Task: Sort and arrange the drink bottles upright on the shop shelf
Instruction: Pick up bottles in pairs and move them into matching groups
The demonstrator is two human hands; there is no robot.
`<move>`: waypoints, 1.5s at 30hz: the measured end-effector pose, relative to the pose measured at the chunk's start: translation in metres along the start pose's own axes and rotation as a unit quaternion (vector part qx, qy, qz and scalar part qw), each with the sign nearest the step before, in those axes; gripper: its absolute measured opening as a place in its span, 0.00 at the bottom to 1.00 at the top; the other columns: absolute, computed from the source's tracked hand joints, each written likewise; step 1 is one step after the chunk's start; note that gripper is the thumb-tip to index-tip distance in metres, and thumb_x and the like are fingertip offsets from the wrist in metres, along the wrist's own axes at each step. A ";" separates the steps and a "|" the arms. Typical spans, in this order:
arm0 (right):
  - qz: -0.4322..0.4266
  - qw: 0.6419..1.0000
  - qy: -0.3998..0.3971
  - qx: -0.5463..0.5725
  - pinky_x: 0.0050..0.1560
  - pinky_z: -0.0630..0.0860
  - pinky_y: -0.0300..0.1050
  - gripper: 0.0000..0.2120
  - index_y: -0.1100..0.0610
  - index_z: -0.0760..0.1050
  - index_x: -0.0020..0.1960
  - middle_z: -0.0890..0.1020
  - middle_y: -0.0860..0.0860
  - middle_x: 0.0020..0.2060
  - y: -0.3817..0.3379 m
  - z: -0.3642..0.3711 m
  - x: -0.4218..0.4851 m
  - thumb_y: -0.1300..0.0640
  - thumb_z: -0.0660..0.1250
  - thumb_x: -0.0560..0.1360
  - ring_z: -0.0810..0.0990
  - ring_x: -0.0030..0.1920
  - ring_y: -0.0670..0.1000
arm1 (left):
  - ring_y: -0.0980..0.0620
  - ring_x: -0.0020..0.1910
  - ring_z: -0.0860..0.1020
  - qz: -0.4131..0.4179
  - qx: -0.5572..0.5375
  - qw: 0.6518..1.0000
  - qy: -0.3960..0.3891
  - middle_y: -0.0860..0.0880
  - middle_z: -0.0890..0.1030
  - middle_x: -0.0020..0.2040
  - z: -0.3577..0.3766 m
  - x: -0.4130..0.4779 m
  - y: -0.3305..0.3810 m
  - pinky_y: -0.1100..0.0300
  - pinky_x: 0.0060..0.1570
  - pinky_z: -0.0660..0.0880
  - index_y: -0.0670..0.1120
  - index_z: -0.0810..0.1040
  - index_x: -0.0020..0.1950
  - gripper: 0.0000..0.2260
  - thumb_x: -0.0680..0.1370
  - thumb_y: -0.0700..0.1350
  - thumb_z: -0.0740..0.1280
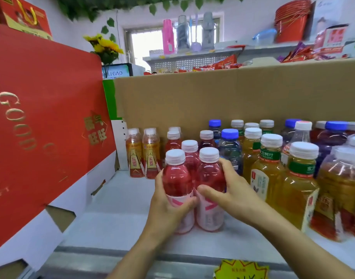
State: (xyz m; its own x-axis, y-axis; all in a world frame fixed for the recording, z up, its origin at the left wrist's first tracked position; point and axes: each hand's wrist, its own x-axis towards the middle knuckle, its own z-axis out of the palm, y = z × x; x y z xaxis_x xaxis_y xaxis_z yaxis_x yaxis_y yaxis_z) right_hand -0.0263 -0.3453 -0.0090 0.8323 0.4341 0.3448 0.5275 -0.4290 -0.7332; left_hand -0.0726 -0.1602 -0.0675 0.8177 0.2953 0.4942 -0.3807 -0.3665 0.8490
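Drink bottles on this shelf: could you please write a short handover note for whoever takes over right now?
Left hand grips the front-left red bottle. Right hand grips the front-right red bottle. Both bottles are upright, side by side, and appear to rest on the shelf.
Done: more red bottles stand right behind them, and two orange bottles stand at the back left. Every bottle in view is upright.
Left: on the right, tea bottles and blue-capped bottles look mixed, so they probably need grouping by kind.
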 end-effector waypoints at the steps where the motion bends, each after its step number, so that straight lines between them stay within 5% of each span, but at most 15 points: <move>1: 0.006 1.000 0.006 0.005 0.49 0.75 0.32 0.34 0.32 0.56 0.67 0.75 0.25 0.46 0.000 0.001 -0.001 0.39 0.73 0.70 0.78 0.50 0.32 | 0.63 0.60 0.79 -0.006 -0.013 1.000 -0.007 0.64 0.79 0.61 -0.002 0.000 0.000 0.54 0.61 0.78 0.64 0.64 0.70 0.41 0.65 0.50 0.83; 8: 0.034 0.998 0.042 -0.026 0.45 0.75 0.35 0.29 0.40 0.63 0.64 0.79 0.35 0.47 -0.014 0.000 -0.011 0.40 0.74 0.69 0.79 0.48 0.35 | 0.60 0.63 0.78 -0.014 -0.053 0.997 -0.049 0.61 0.79 0.63 -0.006 -0.002 0.005 0.51 0.62 0.77 0.63 0.63 0.72 0.42 0.65 0.49 0.82; 11: 0.046 0.995 0.065 -0.060 0.39 0.73 0.31 0.25 0.38 0.63 0.56 0.79 0.34 0.44 -0.014 -0.009 -0.020 0.40 0.75 0.68 0.78 0.43 0.31 | 0.63 0.61 0.78 -0.016 -0.049 0.997 -0.058 0.64 0.79 0.61 -0.006 -0.004 0.007 0.61 0.58 0.79 0.66 0.63 0.69 0.41 0.63 0.53 0.82; 14: 0.062 0.993 0.076 -0.070 0.45 0.78 0.39 0.25 0.37 0.64 0.54 0.77 0.33 0.44 -0.012 -0.020 -0.026 0.41 0.76 0.66 0.77 0.47 0.35 | 0.68 0.58 0.77 -0.027 -0.041 0.998 -0.049 0.69 0.77 0.58 -0.006 -0.004 0.009 0.72 0.50 0.77 0.71 0.62 0.66 0.41 0.60 0.56 0.81; 18: 0.070 0.993 0.060 -0.070 0.54 0.81 0.48 0.29 0.40 0.64 0.60 0.74 0.33 0.47 -0.013 -0.024 -0.027 0.41 0.77 0.66 0.78 0.54 0.43 | 0.67 0.57 0.79 -0.037 -0.054 0.997 -0.046 0.67 0.79 0.57 -0.009 0.000 0.014 0.67 0.50 0.78 0.66 0.66 0.67 0.41 0.59 0.59 0.80; 23: 0.055 0.996 0.024 -0.063 0.52 0.77 0.40 0.34 0.37 0.61 0.62 0.73 0.34 0.52 -0.022 -0.034 -0.022 0.30 0.72 0.63 0.76 0.54 0.40 | 0.64 0.53 0.81 -0.022 -0.081 0.995 -0.054 0.63 0.82 0.56 -0.020 0.015 0.038 0.66 0.42 0.80 0.66 0.72 0.63 0.32 0.62 0.65 0.77; 27: 0.012 0.997 0.057 -0.044 0.42 0.73 0.35 0.33 0.40 0.70 0.58 0.79 0.38 0.49 -0.043 -0.050 -0.011 0.23 0.59 0.60 0.78 0.46 0.36 | 0.63 0.50 0.81 0.011 -0.090 0.996 -0.015 0.62 0.83 0.52 -0.036 0.045 0.062 0.68 0.42 0.78 0.60 0.78 0.58 0.17 0.73 0.65 0.68; 30: -0.042 0.994 0.091 -0.040 0.45 0.73 0.37 0.23 0.46 0.76 0.56 0.81 0.42 0.46 -0.059 -0.064 0.012 0.31 0.61 0.70 0.79 0.45 0.37 | 0.62 0.49 0.81 0.021 -0.051 0.998 0.019 0.61 0.83 0.48 -0.051 0.083 0.075 0.63 0.46 0.79 0.57 0.78 0.55 0.05 0.80 0.53 0.66; 33: -0.087 0.987 0.105 -0.086 0.44 0.73 0.32 0.09 0.47 0.78 0.55 0.82 0.43 0.46 -0.073 -0.078 0.041 0.46 0.65 0.78 0.80 0.45 0.39 | 0.58 0.54 0.79 0.003 0.029 1.000 -0.011 0.59 0.80 0.53 -0.059 0.120 0.082 0.59 0.53 0.77 0.59 0.77 0.55 0.04 0.81 0.50 0.66; 39: -0.070 0.976 -0.011 -0.206 0.53 0.77 0.41 0.10 0.45 0.79 0.59 0.82 0.44 0.50 -0.083 -0.095 0.100 0.54 0.66 0.79 0.80 0.51 0.43 | 0.54 0.59 0.76 -0.038 0.131 0.985 -0.103 0.53 0.79 0.62 -0.049 0.167 0.071 0.58 0.64 0.71 0.51 0.77 0.66 0.13 0.82 0.45 0.66; 45: -0.034 0.941 -0.132 -0.310 0.57 0.72 0.43 0.18 0.48 0.75 0.68 0.79 0.48 0.61 -0.073 -0.084 0.149 0.53 0.68 0.79 0.78 0.57 0.49 | 0.57 0.60 0.75 -0.051 0.154 0.977 -0.140 0.52 0.77 0.65 -0.038 0.185 0.046 0.68 0.56 0.68 0.48 0.73 0.72 0.20 0.80 0.47 0.69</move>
State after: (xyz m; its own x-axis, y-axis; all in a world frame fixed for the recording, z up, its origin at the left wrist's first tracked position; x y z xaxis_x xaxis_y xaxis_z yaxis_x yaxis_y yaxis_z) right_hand 0.0730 -0.3161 0.1453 0.7647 0.6238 0.1615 0.6443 -0.7372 -0.2033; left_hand 0.0449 -0.0884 0.0701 0.9468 0.1077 0.3032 -0.1784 -0.6085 0.7733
